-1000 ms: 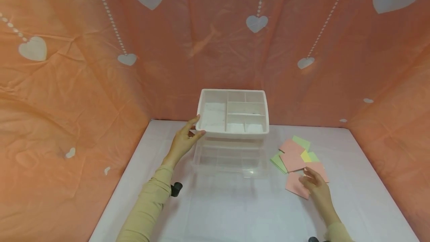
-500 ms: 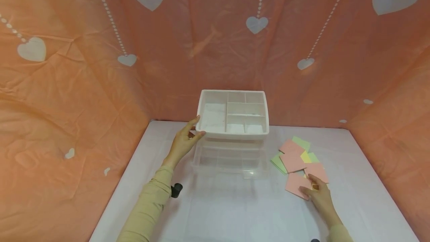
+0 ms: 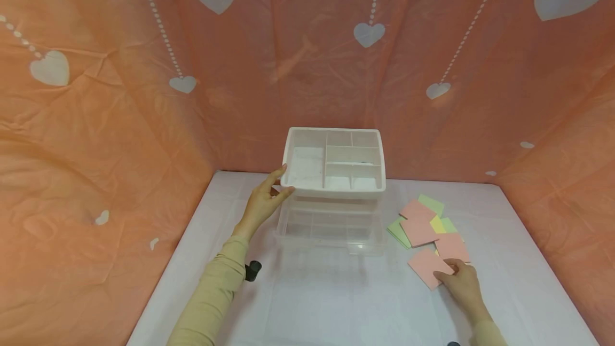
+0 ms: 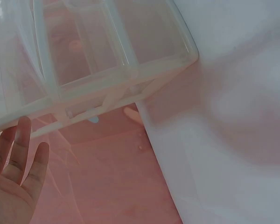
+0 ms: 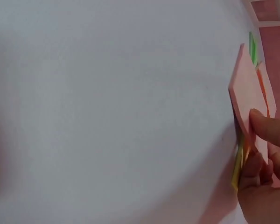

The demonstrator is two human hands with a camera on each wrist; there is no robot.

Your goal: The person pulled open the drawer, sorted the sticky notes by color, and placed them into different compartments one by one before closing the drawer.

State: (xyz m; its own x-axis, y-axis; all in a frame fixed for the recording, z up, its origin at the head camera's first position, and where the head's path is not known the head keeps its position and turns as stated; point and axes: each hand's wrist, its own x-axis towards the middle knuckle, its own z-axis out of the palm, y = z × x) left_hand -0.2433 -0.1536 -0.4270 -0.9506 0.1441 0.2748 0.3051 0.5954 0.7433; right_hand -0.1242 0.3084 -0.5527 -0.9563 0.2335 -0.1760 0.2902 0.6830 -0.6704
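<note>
Plainly, the right wrist view shows the pink pad (image 3: pixel 429 267) nearly edge-on, with the fingers behind it partly hidden. A yellow edge shows behind the pad there, but whether it is gripped as well cannot be told. The lower part of the box (image 3: pixel 337 194) is clear, so its front edges fade into the pale surface (image 3: pixel 312 303) in the head view. The left wrist view cuts the box off at the top and left, and shows only part of the left hand (image 3: pixel 261 204). The heap (image 3: pixel 418 232) of pink, green and yellow pads overlaps so much that its lower pieces are mostly covered. A black object (image 3: pixel 253 270) is partly hidden by the left sleeve (image 3: pixel 218 282); another dark piece is cut off at the bottom edge, by the right sleeve (image 3: pixel 487 333).

The pink pad is in the right hand (image 3: pixel 463 284), pinched at its near right corner, thumb on its face, just in front of the heap. The left hand, well apart from that pad, touches the box's front left corner, thumb and index finger spread, its other fingers fairly straight. The box stands between the hands, farther back, near the orange cloth (image 3: pixel 326 79)
</note>
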